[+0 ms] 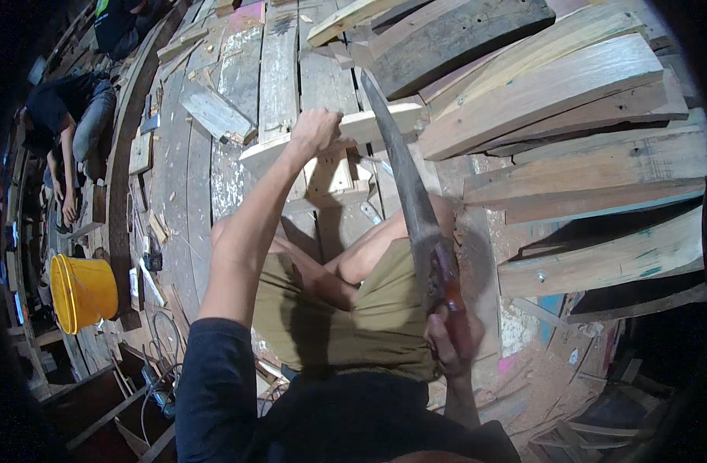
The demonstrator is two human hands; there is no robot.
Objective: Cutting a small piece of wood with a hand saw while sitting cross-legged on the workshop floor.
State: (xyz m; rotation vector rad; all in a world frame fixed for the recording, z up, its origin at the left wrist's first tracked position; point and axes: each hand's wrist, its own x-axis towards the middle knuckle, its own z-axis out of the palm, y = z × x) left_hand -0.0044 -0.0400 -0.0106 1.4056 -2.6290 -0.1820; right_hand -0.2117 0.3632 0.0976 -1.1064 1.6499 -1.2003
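Observation:
My right hand (pixel 451 336) is wrapped around the reddish-brown handle of a handsaw (pixel 406 174), close to my right thigh. The saw's long grey blade slants up and away, its tip beyond a pale wooden plank (pixel 374 123); whether the teeth touch the wood, I cannot tell. That plank lies crosswise in front of my crossed legs. My left hand (pixel 316 131) is closed over it near the middle, gripping its upper edge. Under and just in front of the plank sits a small light wood block (pixel 330 174), partly in shadow.
Thick curved timbers (pixel 554 92) are stacked at the right. A short weathered board (pixel 217 113) lies at the far left of the plank floor, among wood scraps. A yellow bucket (pixel 83 292) stands at the left, near a corded power tool (pixel 159 390). Another person (pixel 72 123) crouches beyond a long beam.

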